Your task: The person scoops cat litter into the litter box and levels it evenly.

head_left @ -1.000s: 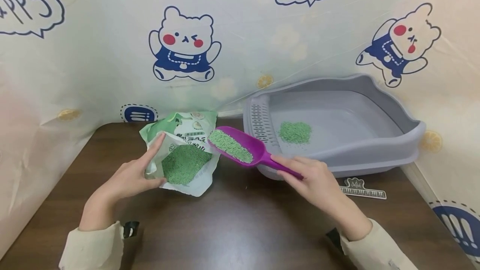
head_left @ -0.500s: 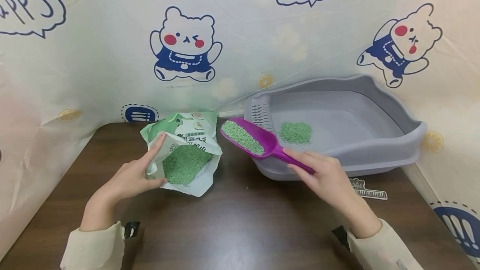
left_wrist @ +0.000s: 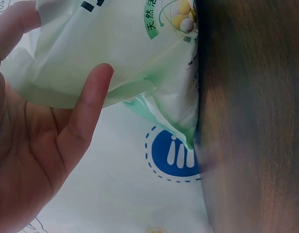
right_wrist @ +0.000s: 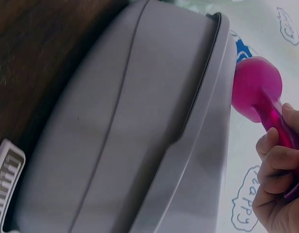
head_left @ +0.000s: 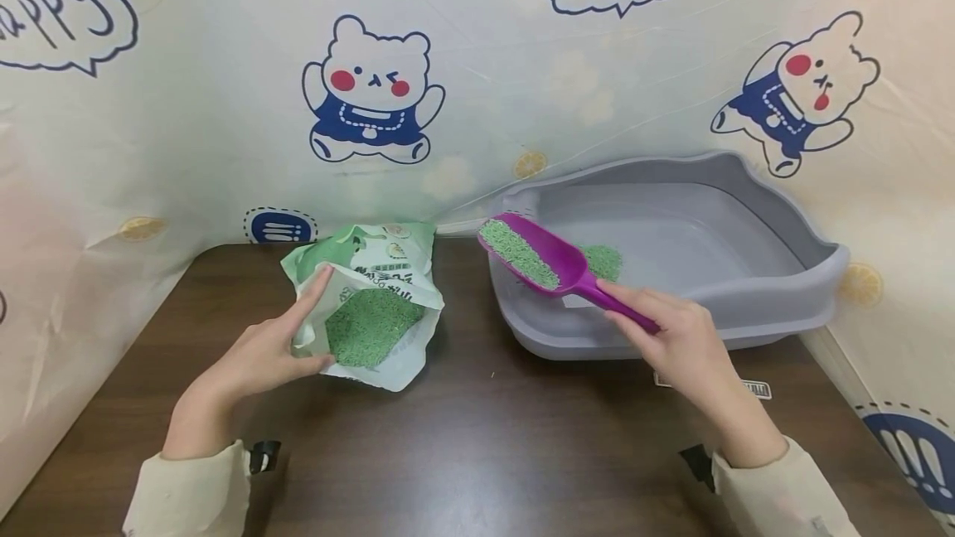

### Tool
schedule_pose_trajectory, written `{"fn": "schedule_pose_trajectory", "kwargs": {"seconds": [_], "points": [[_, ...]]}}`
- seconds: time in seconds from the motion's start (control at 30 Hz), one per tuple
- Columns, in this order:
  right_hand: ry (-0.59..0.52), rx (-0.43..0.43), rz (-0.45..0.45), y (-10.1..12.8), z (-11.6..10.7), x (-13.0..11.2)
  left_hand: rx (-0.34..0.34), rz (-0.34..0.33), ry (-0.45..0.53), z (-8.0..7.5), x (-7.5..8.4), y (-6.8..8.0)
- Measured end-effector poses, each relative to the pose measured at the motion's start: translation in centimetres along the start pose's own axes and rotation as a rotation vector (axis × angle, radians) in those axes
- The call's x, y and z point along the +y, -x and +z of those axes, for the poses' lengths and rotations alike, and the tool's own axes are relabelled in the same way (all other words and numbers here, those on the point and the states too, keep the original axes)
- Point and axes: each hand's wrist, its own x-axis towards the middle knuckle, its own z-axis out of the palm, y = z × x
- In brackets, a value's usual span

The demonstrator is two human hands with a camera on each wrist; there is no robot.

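My right hand [head_left: 675, 338] grips the handle of a purple litter scoop [head_left: 569, 265] over the left end of a grey litter box [head_left: 731, 301]. Green pellet litter [head_left: 518, 253] fills the scoop along one side. On the box floor, partly hidden behind the scoop, is a small heap of green pellets [head_left: 603, 262]. My left hand [head_left: 257, 355] holds the left edge of a green and white litter bag [head_left: 406, 361], its mouth spread wide with pellets inside. In the left wrist view one finger lies along the outside of the bag [left_wrist: 110, 53].
A flat clip with a piano-key pattern [head_left: 757, 389] lies in front of the box, partly covered by my right forearm. Brown wooden table [head_left: 462, 454] stretches between bag and box. A printed cloth [head_left: 507, 89] hangs behind and at the sides.
My right hand has carried the loaded scoop rightward and slightly back, from beside the bag's mouth to over the box's left end. The left hand and bag stay in place.
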Motion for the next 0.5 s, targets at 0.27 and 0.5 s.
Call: {"fn": "schedule_pose_trajectory", "kwargs": {"seconds": [0.27, 0.5], "points": [[0.087, 0.020, 0.044, 0.1, -1.3, 1.0, -0.001, -0.001, -0.004, 0.1, -0.1, 0.0], [0.133, 0.007, 0.096, 0.2, -2.4, 1.8, 0.003, 0.004, -0.008, 0.0, -0.1, 0.0]]}}
